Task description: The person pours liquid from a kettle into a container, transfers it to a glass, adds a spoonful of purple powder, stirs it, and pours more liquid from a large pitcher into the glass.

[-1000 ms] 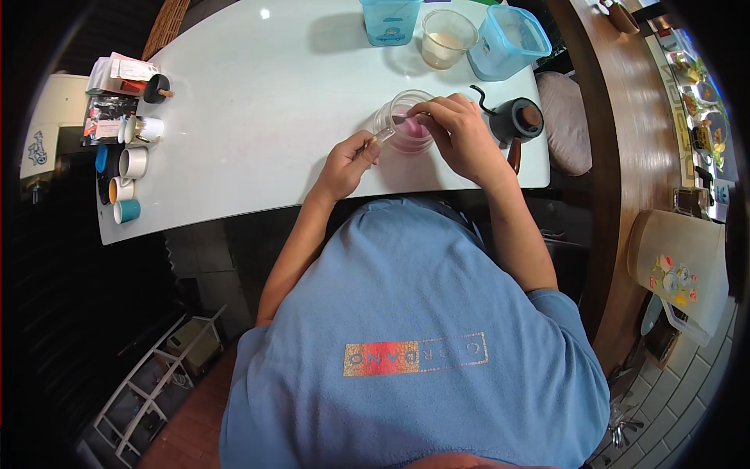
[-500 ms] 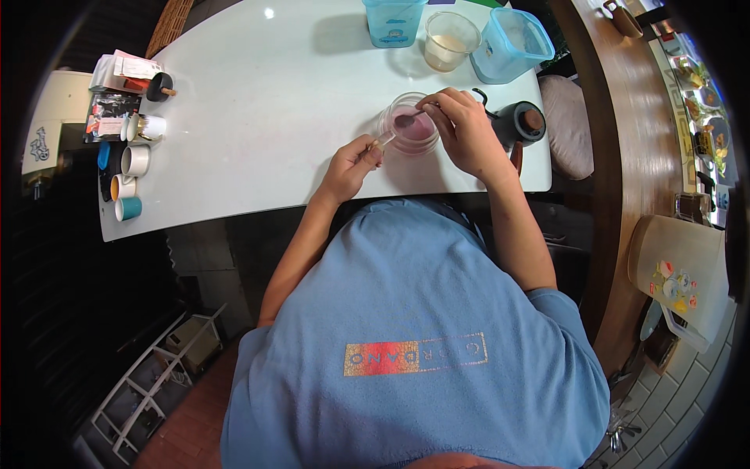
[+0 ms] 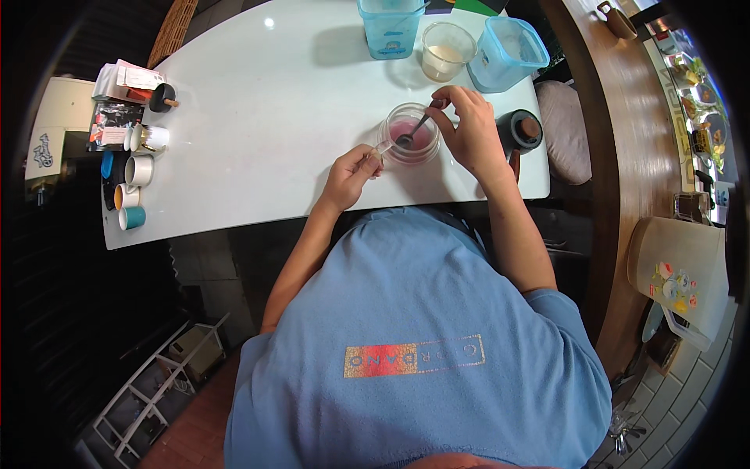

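A clear glass mug (image 3: 414,159) with pink contents stands on the table close in front of me. My left hand (image 3: 351,177) is closed around the handle on its left side. From the right, my right hand (image 3: 470,133) pinches the upper end of a metal spoon (image 3: 418,126). The spoon slants down into the mug, its bowl against the pink contents near the mug's left side. Just beyond the mug stands a clear plastic cup (image 3: 447,64) with some pale, cream-coloured contents.
Two light-blue containers (image 3: 391,37) (image 3: 504,66) flank the plastic cup at the back. A dark kettle (image 3: 516,133) with a brown knob stands right of my right hand. Several mugs (image 3: 139,170) and packets (image 3: 129,82) line the white table's (image 3: 258,117) left edge.
The spoon has turned steeper, its bowl now lower in the mug. My right hand has shifted slightly and still pinches the spoon. The whole view has moved a little, so the table appears lower.
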A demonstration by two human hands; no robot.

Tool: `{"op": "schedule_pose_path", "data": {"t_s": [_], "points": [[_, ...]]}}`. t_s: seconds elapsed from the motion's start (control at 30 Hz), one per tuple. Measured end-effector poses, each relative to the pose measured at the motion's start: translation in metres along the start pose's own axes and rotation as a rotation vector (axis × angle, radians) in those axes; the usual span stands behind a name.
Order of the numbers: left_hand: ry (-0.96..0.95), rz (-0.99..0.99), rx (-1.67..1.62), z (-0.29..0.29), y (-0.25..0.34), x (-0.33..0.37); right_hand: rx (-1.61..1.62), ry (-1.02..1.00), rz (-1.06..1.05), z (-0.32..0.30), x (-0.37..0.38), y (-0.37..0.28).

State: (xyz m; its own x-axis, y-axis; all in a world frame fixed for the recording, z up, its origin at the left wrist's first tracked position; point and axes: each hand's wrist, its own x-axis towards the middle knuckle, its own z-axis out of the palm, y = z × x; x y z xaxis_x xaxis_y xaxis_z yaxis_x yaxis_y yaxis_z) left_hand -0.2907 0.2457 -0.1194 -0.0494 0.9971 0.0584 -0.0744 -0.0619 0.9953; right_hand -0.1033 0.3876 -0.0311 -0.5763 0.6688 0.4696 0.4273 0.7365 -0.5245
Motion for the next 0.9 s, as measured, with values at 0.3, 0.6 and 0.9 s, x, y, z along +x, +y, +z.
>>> {"op": "schedule_pose_path", "data": {"t_s": [0.3,0.6,0.9], "points": [[0.004,-0.028,-0.022,-0.004,0.000,0.002,0.101,0.243,0.154,-0.018,0.049,-0.005],[0.041,-0.016,-0.021,-0.003,0.002,0.003,0.100,0.263,0.320,0.011,0.140,0.014],[0.055,-0.001,-0.046,-0.004,-0.001,0.003,0.030,0.150,0.349,0.029,0.153,0.001]]}}
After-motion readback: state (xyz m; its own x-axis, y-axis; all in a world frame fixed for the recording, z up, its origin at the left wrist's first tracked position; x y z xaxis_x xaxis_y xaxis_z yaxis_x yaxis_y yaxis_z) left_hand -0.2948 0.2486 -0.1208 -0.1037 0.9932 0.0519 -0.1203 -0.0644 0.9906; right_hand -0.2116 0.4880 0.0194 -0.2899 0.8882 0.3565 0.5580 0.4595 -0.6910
